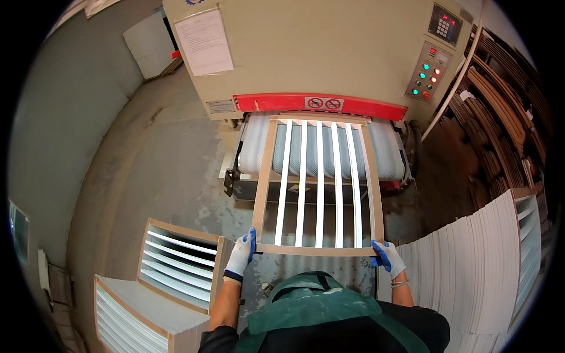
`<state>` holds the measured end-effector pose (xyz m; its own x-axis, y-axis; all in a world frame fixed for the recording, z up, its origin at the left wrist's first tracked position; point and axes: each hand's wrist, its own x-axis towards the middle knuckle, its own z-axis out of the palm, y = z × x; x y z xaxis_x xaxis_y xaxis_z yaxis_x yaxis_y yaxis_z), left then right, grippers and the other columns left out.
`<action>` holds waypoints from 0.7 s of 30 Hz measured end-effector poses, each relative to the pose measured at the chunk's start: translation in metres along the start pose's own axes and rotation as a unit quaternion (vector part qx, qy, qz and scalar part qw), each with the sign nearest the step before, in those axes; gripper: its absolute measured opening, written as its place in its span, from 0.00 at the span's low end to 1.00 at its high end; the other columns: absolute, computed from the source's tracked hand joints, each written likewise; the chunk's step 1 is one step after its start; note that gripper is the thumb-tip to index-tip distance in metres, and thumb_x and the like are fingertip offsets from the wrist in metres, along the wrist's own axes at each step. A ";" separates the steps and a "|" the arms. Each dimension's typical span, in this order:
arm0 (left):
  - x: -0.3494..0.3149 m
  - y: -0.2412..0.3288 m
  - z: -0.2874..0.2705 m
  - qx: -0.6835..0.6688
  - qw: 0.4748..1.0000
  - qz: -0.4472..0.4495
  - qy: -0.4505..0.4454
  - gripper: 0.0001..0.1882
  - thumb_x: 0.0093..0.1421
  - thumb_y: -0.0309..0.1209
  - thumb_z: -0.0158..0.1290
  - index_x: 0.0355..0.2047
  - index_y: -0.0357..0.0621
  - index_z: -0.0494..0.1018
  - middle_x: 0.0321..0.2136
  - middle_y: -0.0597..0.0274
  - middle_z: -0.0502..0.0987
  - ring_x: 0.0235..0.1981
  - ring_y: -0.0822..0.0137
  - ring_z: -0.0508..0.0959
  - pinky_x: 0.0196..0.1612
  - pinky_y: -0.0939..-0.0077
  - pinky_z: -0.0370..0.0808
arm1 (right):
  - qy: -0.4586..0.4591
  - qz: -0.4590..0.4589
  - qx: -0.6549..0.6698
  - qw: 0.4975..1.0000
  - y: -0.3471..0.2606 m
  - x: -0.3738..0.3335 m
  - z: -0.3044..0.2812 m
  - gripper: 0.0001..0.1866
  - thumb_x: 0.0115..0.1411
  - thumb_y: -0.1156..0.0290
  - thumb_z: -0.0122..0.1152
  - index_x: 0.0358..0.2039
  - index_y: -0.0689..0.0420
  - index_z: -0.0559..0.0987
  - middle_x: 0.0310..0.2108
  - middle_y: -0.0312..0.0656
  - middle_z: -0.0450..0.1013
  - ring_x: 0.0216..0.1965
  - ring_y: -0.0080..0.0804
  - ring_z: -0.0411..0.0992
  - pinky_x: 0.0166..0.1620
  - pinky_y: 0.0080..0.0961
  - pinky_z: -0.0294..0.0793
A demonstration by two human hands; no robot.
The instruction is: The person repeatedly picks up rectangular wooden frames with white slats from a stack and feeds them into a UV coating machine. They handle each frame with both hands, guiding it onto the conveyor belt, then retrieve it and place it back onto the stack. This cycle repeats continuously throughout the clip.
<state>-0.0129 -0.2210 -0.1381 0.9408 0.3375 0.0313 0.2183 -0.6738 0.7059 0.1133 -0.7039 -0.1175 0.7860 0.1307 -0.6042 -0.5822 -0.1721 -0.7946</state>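
Note:
A slatted wooden frame (pixel 318 250), tan at the edges with several white slats across its opening, spans from my body to the machine. Its far end rests on the pale conveyor belt (pixel 254 147), just short of the red guard bar. Both my hands wear white gloves with blue palms and fingers. At the frame's near left corner, my left hand (pixel 241 253) is closed round the edge. My right hand (pixel 389 257) grips the near right corner, with part of its fingers hidden under the wood.
Ahead stands a large beige machine (pixel 329 53) with a red guard bar (pixel 282 103) and a lit button panel (pixel 426 70). Stacked slatted frames (pixel 176 265) stand at my left. A long row of white panels (pixel 459 259) is close on my right, with brown boards (pixel 500 112) behind.

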 end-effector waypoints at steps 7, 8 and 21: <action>0.029 0.038 -0.018 -0.268 0.942 -0.191 -0.060 0.37 0.71 0.56 0.39 0.49 0.27 0.75 0.38 0.51 0.83 0.37 0.61 0.84 0.43 0.71 0.80 | 0.003 -0.015 0.152 0.988 -0.012 0.026 -0.009 0.16 0.61 0.55 0.66 0.35 0.56 0.79 0.26 0.37 0.74 0.20 0.30 0.75 0.23 0.26 0.79; 0.034 0.039 -0.020 -0.296 0.932 -0.197 -0.063 0.37 0.71 0.56 0.38 0.49 0.27 0.75 0.38 0.50 0.83 0.38 0.61 0.84 0.43 0.71 0.80 | 0.006 -0.007 0.171 0.985 -0.022 0.028 -0.012 0.17 0.61 0.56 0.67 0.34 0.58 0.79 0.25 0.37 0.74 0.19 0.29 0.75 0.23 0.26 0.79; 0.060 0.019 -0.001 -0.251 0.950 -0.184 -0.002 0.33 0.72 0.54 0.40 0.50 0.29 0.72 0.39 0.47 0.81 0.40 0.61 0.82 0.43 0.68 0.78 | 0.027 -0.034 0.083 0.996 -0.048 0.038 -0.002 0.15 0.60 0.57 0.67 0.39 0.55 0.81 0.26 0.33 0.74 0.22 0.26 0.75 0.23 0.24 0.79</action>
<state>0.0475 -0.2133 -0.1220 0.8262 0.4861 -0.2846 0.3816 -0.1113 0.9176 0.1716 -0.6927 -0.1018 0.8327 0.0828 -0.5475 -0.5495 0.0007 -0.8355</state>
